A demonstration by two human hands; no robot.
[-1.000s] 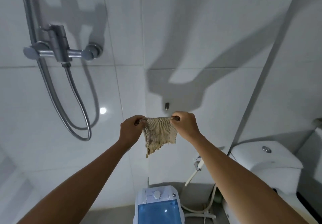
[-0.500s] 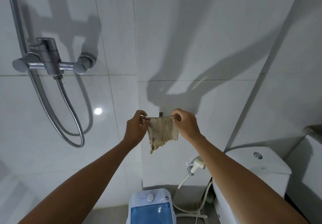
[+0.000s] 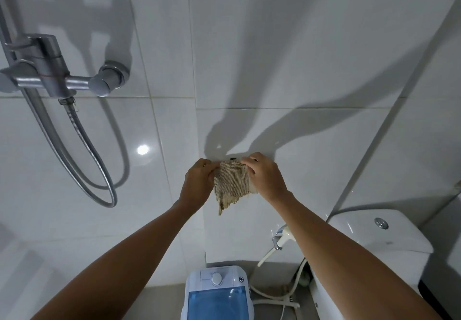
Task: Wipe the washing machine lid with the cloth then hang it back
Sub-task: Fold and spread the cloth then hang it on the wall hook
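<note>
A small beige ribbed cloth (image 3: 233, 185) hangs against the white tiled wall, held by its top corners. My left hand (image 3: 198, 184) pinches the top left corner and my right hand (image 3: 267, 176) pinches the top right corner. A small dark wall hook (image 3: 233, 158) shows just above the cloth's top edge, between my hands. Far below, at the bottom of the view, stands the small white washing machine with its blue see-through lid (image 3: 216, 303) and a round knob.
A metal shower mixer (image 3: 50, 70) with a looping steel hose (image 3: 99, 170) sits on the wall at the left. A white toilet cistern (image 3: 374, 235) stands at the right, with a bidet sprayer (image 3: 280, 237) and hoses between it and the machine.
Both hands have carried the cloth closer to the wall, up to the hook. My hands have drawn closer together, so the cloth hangs narrower.
</note>
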